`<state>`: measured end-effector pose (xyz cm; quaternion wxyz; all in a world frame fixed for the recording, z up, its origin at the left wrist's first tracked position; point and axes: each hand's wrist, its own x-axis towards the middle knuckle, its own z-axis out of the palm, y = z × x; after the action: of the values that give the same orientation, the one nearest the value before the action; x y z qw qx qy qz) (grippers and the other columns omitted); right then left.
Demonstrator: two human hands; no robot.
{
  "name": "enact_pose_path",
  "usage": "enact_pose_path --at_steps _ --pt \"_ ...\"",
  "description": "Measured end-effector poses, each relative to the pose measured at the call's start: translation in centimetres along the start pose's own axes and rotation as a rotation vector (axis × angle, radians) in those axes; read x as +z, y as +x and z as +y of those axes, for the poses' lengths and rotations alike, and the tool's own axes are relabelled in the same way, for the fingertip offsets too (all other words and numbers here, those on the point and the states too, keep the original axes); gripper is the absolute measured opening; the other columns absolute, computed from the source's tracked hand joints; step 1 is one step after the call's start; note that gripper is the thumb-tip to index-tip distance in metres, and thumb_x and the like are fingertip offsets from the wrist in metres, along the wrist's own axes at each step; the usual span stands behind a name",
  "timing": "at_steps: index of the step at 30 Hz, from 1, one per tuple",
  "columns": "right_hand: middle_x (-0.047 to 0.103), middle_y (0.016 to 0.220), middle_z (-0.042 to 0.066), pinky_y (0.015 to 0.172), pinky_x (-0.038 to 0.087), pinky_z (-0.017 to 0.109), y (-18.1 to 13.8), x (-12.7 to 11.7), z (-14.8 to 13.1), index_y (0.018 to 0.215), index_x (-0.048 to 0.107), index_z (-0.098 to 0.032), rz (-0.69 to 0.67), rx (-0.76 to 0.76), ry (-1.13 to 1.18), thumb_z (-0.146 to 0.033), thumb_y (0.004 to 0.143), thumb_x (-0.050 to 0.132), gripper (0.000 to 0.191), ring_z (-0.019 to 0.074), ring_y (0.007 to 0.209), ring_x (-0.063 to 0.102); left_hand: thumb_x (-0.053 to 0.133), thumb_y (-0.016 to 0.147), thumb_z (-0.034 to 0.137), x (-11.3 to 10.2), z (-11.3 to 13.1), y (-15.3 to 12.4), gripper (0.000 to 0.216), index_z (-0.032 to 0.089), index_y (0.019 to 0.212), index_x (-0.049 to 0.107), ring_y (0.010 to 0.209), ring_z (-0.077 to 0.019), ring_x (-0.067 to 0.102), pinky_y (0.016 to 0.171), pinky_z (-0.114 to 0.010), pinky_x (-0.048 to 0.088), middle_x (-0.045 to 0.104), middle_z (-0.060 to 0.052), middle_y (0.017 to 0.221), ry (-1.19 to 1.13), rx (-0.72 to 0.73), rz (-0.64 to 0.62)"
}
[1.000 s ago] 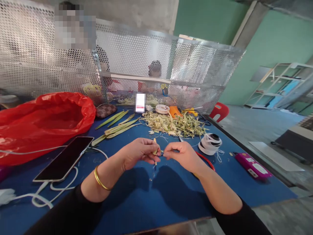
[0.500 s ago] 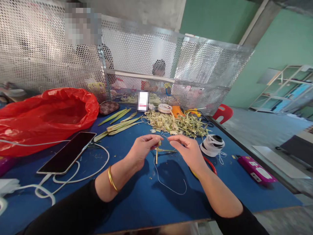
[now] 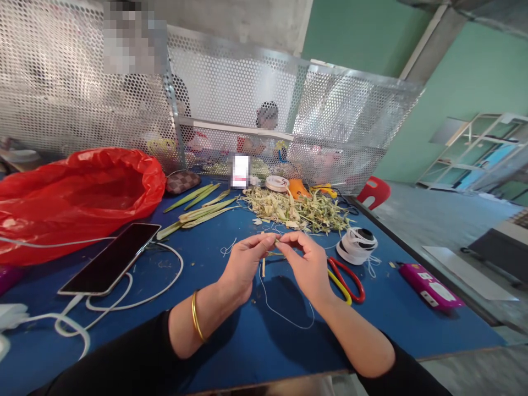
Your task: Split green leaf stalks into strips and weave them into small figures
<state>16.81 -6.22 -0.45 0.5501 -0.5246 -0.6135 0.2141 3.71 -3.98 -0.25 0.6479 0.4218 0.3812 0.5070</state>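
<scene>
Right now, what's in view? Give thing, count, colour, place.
Plant strip: one, yellowish, centre
Thread: count unclear, white, centre
Plant scraps: one pile, yellowish, centre
Leaves: several, greenish, left
Scissors: one, red-yellow, right
Cord spool: one, white, right
Plastic bag: one, red, left
Smartphone: one, black, left
Charging cable: one, white, left
Checked pouch: one, brown, left
Tape roll: one, white, back
Packet: one, purple, right
Chair: one, red, right
Perforated partition: one, silver, back
People: two visible, blurred, back
Table: one, blue, centre
Left hand: one, black-sleeved, centre
Right hand: one, black-sleeved, centre
</scene>
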Motion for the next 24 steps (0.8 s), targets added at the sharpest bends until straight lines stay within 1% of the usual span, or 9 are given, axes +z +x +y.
enact_pose_path --at_steps 3,6,9,12,16,21,22,24 --pt "0.065 0.080 0.002 0.075 0.048 0.028 -0.04 -0.13 0.34 0.076 0.060 -0.021 0.014 -0.082 -0.056 -0.026 0.083 0.059 0.008 0.0164 0.078 0.060 0.071 0.070 0.031 0.12 -0.19 -0.13 0.020 0.017 0.083 0.075 0.081 -0.0148 0.061 0.077 -0.024 0.045 0.073 -0.005 0.088 0.015 0.007 0.018" --pt "0.063 0.087 0.003 0.081 0.048 0.030 -0.03 -0.24 0.73 0.076 0.060 -0.022 0.050 -0.222 -0.115 -0.021 0.084 0.057 0.009 0.0172 0.085 0.060 0.073 0.068 0.030 0.35 -0.12 -0.28 0.021 0.016 0.083 0.076 0.084 -0.0169 0.062 0.080 -0.025 0.046 0.073 -0.006 0.088 0.013 0.014 0.025" --pt "0.062 0.090 0.004 0.082 0.048 0.032 -0.03 -0.34 0.89 0.078 0.061 -0.023 0.067 -0.326 -0.192 -0.019 0.086 0.054 0.011 0.0179 0.088 0.060 0.076 0.064 0.028 0.54 -0.05 -0.35 0.021 0.015 0.081 0.076 0.080 -0.0173 0.064 0.082 -0.029 0.049 0.073 -0.006 0.082 -0.034 0.025 0.034" --pt "0.061 0.091 0.005 0.082 0.048 0.033 -0.03 -0.37 0.87 0.078 0.060 -0.023 0.068 -0.371 -0.238 -0.018 0.087 0.051 0.013 0.0184 0.088 0.059 0.078 0.061 0.026 0.59 -0.05 -0.33 0.020 0.015 0.077 0.075 0.073 -0.0159 0.065 0.081 -0.030 0.051 0.072 -0.005 0.075 -0.081 0.026 0.050" --pt "0.061 0.089 0.004 0.080 0.048 0.032 0.03 -0.36 0.89 0.076 0.059 -0.022 0.080 -0.343 -0.216 -0.017 0.085 0.053 0.013 0.0178 0.087 0.059 0.079 0.060 0.026 0.52 -0.10 -0.30 0.021 0.014 0.076 0.074 0.073 -0.0155 0.065 0.081 -0.030 0.052 0.072 -0.004 0.075 -0.096 0.027 0.049" --pt "0.062 0.088 0.004 0.081 0.047 0.033 0.08 -0.27 0.86 0.073 0.060 -0.022 0.060 -0.309 -0.216 -0.017 0.083 0.056 0.012 0.0185 0.086 0.059 0.079 0.060 0.024 0.53 -0.18 -0.29 0.016 0.014 0.072 0.073 0.070 -0.0154 0.064 0.078 -0.029 0.052 0.071 -0.003 0.071 -0.014 0.061 0.080" --pt "0.062 0.087 0.004 0.081 0.047 0.033 0.09 -0.21 0.82 0.072 0.059 -0.022 0.057 -0.279 -0.191 -0.019 0.083 0.057 0.012 0.0185 0.086 0.059 0.078 0.060 0.024 0.56 -0.20 -0.29 0.015 0.015 0.071 0.073 0.070 -0.0156 0.064 0.078 -0.030 0.052 0.071 -0.003 0.071 0.000 0.074 0.085" --pt "0.064 0.085 0.003 0.079 0.049 0.032 0.15 -0.09 0.74 0.074 0.059 -0.021 0.048 -0.149 -0.085 -0.022 0.080 0.061 0.006 0.0180 0.083 0.061 0.076 0.062 0.023 0.62 -0.23 -0.29 0.012 0.015 0.070 0.072 0.071 -0.0156 0.063 0.078 -0.029 0.051 0.071 -0.003 0.073 0.037 0.116 0.096"
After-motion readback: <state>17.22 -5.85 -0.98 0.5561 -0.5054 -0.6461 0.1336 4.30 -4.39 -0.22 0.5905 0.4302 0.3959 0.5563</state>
